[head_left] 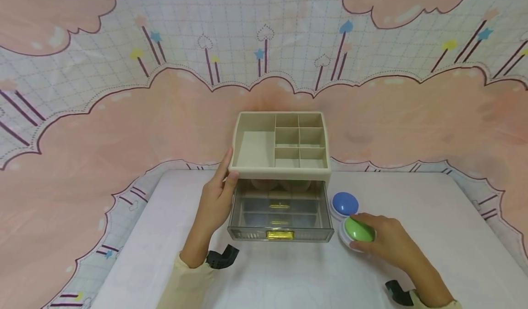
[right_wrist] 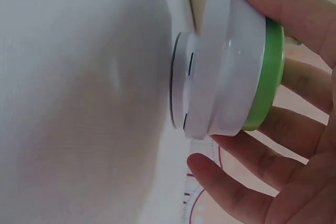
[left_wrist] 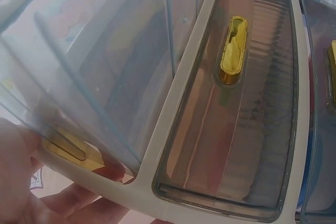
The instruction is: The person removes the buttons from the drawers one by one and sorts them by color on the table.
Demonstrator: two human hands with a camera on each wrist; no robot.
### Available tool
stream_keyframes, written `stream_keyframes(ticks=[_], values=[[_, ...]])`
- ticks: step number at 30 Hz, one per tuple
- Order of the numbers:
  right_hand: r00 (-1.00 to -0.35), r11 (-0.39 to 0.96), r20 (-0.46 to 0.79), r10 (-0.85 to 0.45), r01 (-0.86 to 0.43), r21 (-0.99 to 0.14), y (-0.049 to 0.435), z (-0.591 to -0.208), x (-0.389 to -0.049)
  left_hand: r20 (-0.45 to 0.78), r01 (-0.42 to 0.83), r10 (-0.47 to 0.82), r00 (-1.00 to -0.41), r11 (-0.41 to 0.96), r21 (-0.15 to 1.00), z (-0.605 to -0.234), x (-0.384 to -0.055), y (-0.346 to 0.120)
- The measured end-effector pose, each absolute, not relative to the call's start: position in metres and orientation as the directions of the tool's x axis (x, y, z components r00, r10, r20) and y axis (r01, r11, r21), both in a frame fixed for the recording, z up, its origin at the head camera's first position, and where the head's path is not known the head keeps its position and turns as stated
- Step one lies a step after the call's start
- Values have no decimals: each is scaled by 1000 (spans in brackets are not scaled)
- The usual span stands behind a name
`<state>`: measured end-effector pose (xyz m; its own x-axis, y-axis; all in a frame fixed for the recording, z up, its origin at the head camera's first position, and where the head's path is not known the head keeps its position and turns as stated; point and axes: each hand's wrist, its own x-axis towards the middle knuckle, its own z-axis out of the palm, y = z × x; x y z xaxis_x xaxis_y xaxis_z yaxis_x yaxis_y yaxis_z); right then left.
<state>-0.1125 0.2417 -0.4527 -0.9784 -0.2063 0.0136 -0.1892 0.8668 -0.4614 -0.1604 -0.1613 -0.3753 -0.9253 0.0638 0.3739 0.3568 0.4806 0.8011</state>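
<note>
A cream desk organizer (head_left: 252, 173) stands on the table with its upper clear drawer (head_left: 255, 234) pulled out. My left hand (head_left: 216, 201) grips the organizer's left side, thumb at the front edge and fingers along the side. With thumb and fingers, my right hand (head_left: 385, 238) holds a round push button with a green top (head_left: 360, 230) and a white base. In the right wrist view, the green-topped button (right_wrist: 236, 61) is tipped on its side in the image, its base facing the table. A similar blue-topped button (head_left: 345, 204) sits just behind it.
Two rounded shapes (head_left: 265, 184) show dimly at the back of the open drawer, partly hidden by the organizer's top. Lower drawers with gold handles (left_wrist: 234, 51) are shut. Patterned cloth (head_left: 412, 121) hangs behind the white table (head_left: 433, 212).
</note>
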Motion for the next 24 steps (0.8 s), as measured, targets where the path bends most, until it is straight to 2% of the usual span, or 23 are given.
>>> stream_keyframes(ticks=[13,24], values=[[-976,874,-14,-216,-186,-449,241,-459,-114,364,349,67,-929,491,798,-374,-160,-162],[-976,894,-105,-191,-128,-430,240,-465,-116,360,347,70,-930,486,802,-374,-159,-161]])
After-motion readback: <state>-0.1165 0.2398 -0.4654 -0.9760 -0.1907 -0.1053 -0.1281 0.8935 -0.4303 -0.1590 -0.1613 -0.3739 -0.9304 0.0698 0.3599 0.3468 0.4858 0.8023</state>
